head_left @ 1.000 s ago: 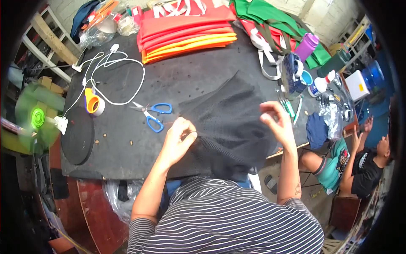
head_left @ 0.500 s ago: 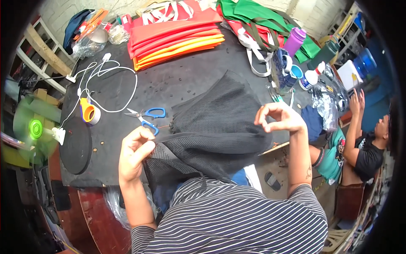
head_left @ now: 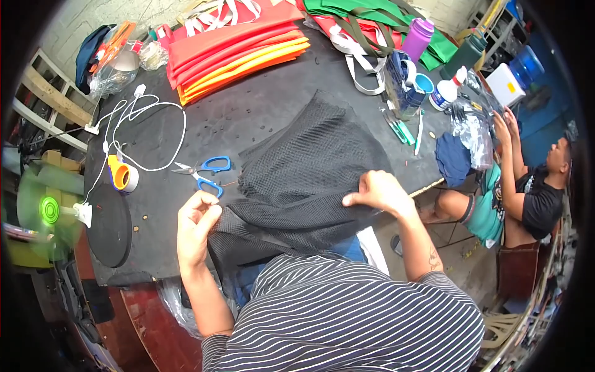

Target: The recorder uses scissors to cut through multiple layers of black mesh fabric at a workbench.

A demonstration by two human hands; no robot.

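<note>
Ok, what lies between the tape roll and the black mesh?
Mainly the blue-handled scissors, blades toward the tape roll and handles toward the black mesh, as the head view shows.

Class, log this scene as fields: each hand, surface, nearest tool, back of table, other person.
Left hand: pinching the left edge of the black mesh
Right hand: at the mesh's right side; grip unclear
Surface: dark table
Nearest tool: blue-handled scissors
Back of table: red and orange fabric stack
Other person: seated at right, hands raised
</note>
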